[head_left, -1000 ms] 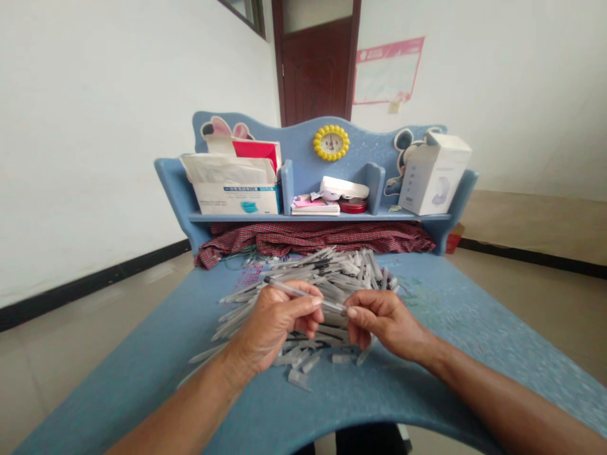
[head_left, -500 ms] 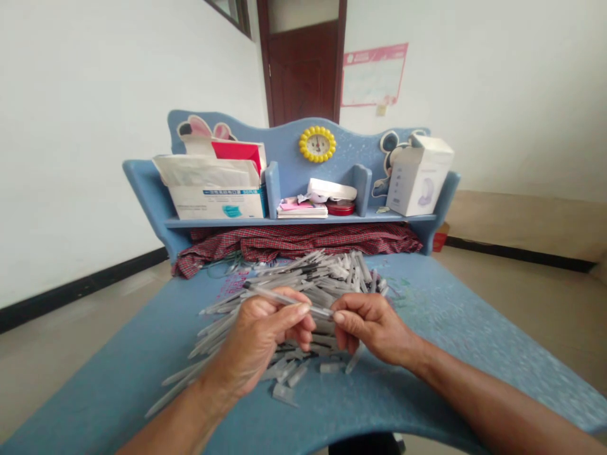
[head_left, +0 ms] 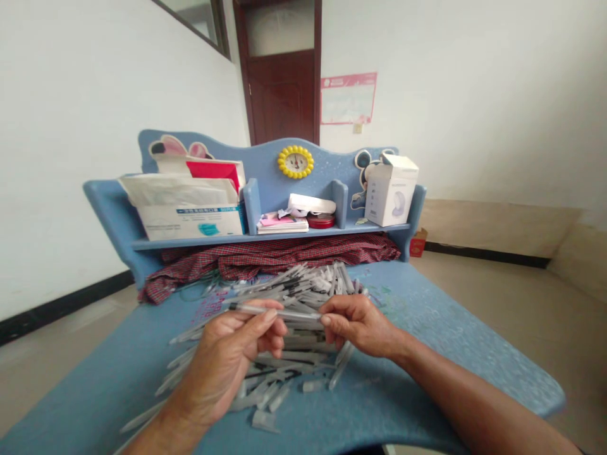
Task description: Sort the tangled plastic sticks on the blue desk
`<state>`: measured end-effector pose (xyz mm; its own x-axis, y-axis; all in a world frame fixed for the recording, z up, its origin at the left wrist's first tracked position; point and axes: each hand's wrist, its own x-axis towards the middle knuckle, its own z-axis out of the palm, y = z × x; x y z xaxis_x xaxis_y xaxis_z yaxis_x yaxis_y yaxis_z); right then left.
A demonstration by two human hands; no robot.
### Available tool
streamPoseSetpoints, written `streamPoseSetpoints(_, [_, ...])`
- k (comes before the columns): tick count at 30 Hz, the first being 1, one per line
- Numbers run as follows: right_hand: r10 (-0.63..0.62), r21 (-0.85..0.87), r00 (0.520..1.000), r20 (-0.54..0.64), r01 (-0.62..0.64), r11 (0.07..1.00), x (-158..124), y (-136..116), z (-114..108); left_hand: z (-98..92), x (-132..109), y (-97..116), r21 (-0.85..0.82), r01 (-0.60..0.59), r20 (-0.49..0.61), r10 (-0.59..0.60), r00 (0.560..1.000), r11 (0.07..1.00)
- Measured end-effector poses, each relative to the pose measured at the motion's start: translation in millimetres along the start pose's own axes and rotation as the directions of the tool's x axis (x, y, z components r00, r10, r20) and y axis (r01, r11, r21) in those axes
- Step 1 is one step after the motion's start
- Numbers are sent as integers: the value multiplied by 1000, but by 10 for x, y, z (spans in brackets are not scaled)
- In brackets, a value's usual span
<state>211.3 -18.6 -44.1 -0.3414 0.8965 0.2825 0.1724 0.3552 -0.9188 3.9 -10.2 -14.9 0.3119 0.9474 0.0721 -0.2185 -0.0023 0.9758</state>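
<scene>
A translucent pen [head_left: 296, 314] with a dark end at its left lies nearly level between my hands, above the heap. My left hand [head_left: 232, 347] pinches its barrel between thumb and fingers. At the pen's right end, the fingertips of my right hand [head_left: 355, 323] are closed on it; they partly hide that tip. Below and behind both hands spreads a pile of clear pen barrels and caps [head_left: 303, 284], some with black parts. Several loose caps [head_left: 265, 419] lie on the near side of the pile.
The blue desk [head_left: 427, 354] carries a raised shelf [head_left: 203, 244] at the back. On it stand a mask box [head_left: 190, 218], some papers [head_left: 282, 226], a red tin [head_left: 321, 221] and a white box [head_left: 392, 193]. Checked cloth [head_left: 265, 256] is bunched under the shelf.
The head view has shifted, so the desk and shelf sit lower and further left. The pen is now held closer to level, with both hands still on it.
</scene>
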Motion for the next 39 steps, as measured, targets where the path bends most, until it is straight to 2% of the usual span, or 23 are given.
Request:
streamPoseSetpoints(7, [8, -71, 1000, 0, -8, 997, 11, 61, -44, -11, 6, -5, -38, -10, -14, 9, 1000, 999])
streamPoseSetpoints(12, [-142, -337, 990, 27, 143, 931, -22, -6, -54, -26, -5, -33, 22, -33, -3, 33, 999, 999])
streamPoseSetpoints(15, [-206, -395, 978, -17, 183, 900, -47, -48, -33, -22, -19, -43, 115, -9, 10, 8, 1000, 993])
streamPoseSetpoints(18, [-300, -471, 954, 26, 276, 838, -83, -107, 21, -2, -39, -39, 195, 36, 46, -46, 998, 980])
streamPoseSetpoints(20, [-395, -582, 912, 114, 383, 717, -115, -167, 68, 11, -52, -38, 219, 68, 93, -90, 992, 973])
streamPoseSetpoints(22, [-490, -696, 836, 245, 504, 511, -149, -237, 123, 16, -58, -48, 226, 96, 135, -129, 982, 969])
streamPoseSetpoints(25, [-528, -762, 726, 441, 614, 207, -185, -320, 222, 9, -56, -92, 215, 146, 161, -183, 970, 966])
streamPoseSetpoints(27, [-536, -755, 670, 514, 650, 88, -194, -339, 294, 2, -51, -131, 210, 191, 190, -231, 954, 959])
streamPoseSetpoints(30, [-568, -737, 608, 555, 676, 3, -192, -340, 353, 1, -48, -163, 214, 224, 239, -273, 932, 951])
streamPoseSetpoints(32, [-555, -751, 629, 545, 660, 11, -181, -361, 315, 8, -48, -149, 209, 207, 241, -255, 936, 956])
streamPoseSetpoints(33, [-531, -776, 668, 521, 630, 32, -169, -382, 265, 12, -48, -133, 208, 197, 235, -244, 941, 958])
streamPoseSetpoints(34, [-489, -816, 729, 479, 575, 57, -150, -408, 193, 15, -48, -114, 208, 190, 227, -237, 945, 959])
streamPoseSetpoints(35, [-421, -866, 804, 420, 494, 78, -124, -434, 101, 17, -47, -94, 212, 187, 220, -234, 947, 959])
streamPoseSetpoints(37, [-211, -966, 950, 230, 248, 67, -47, -465, -135, 18, -44, -64, 224, 184, 209, -231, 950, 957])
streamPoseSetpoints(38, [-75, -992, 990, 117, 119, 27, 0, -459, -272, 18, -43, -56, 234, 181, 210, -231, 950, 955])
streamPoseSetpoints(39, [50, -1000, 999, -4, -2, -30, 48, -433, -415, 19, -43, -54, 248, 177, 214, -232, 949, 952])
